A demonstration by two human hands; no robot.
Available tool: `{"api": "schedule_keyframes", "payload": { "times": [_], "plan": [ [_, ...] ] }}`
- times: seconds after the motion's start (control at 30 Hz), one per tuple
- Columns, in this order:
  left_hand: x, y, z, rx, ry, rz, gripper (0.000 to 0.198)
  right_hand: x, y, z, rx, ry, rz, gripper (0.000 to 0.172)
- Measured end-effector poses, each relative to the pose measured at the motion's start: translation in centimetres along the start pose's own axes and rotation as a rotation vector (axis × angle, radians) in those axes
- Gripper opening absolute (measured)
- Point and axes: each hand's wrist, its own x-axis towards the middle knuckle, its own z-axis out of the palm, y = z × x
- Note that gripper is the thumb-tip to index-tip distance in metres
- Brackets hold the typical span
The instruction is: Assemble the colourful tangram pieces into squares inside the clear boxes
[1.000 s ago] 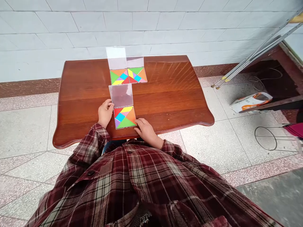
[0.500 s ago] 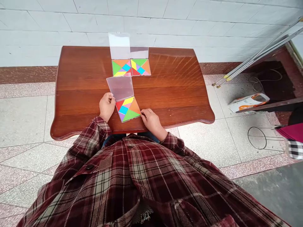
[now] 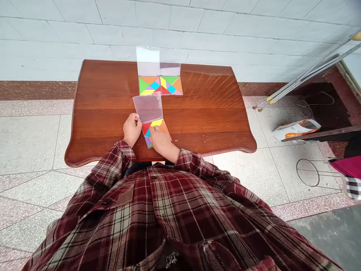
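A tangram set (image 3: 147, 141) in a clear plastic case lies near the table's front edge, with its hinged lid (image 3: 148, 107) open toward the wall. My left hand (image 3: 132, 130) is closed in a pinch at the lid's lower left corner, beside the hinge. Over the coloured pieces is my right hand (image 3: 162, 142), its fingers bent down together at the middle of the set; whether a piece is between them is hidden. This hand covers much of the green and blue pieces. The yellow piece (image 3: 157, 122) and the red piece (image 3: 145, 128) show behind it.
Two more tangram sets, a left one (image 3: 146, 86) and a right one (image 3: 171, 85), lie side by side farther back, lids open against the wall (image 3: 118, 37). Everything lies on a brown wooden table (image 3: 208, 113). Metal crutches (image 3: 299, 79) and a white-orange bag (image 3: 296, 129) are at the right.
My right hand has moved left from the set's right edge onto its pieces. My left hand stays at the lid's corner. The whole view has shifted slightly.
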Motion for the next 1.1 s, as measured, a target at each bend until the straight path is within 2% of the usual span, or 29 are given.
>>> {"api": "schedule_keyframes", "payload": {
  "times": [0.23,0.43,0.57,0.67,0.8,0.93,1.03,1.1],
  "plan": [
    [0.0,0.0,0.0,0.017,0.008,0.001,0.012,0.3,0.0,-0.5,0.023,-0.039,0.028,0.032],
    [0.0,0.2,0.0,0.052,0.017,0.003,0.013,1.4,1.1,-0.5,0.134,-0.002,0.018,0.040],
    [0.1,0.2,0.0,0.049,0.009,-0.006,0.015,1.8,1.7,-0.3,0.189,0.011,0.016,0.038],
    [0.1,0.1,0.0,0.056,0.001,-0.014,0.015,2.0,2.4,-0.2,0.287,0.009,-0.014,0.023],
    [0.1,0.1,-0.1,0.048,0.005,-0.007,0.015,2.0,5.4,-0.3,0.489,0.135,-0.003,0.011],
    [0.1,0.1,0.0,0.037,0.007,-0.018,0.016,1.4,10.4,-0.5,0.590,0.299,0.160,0.013],
    [0.1,0.0,0.1,0.027,0.005,-0.020,0.016,1.0,13.0,-0.7,0.504,0.245,0.276,0.018],
    [0.1,-0.1,0.2,0.021,0.009,-0.016,0.016,0.8,13.4,-1.0,0.389,0.200,0.323,0.022]
  ]
}}
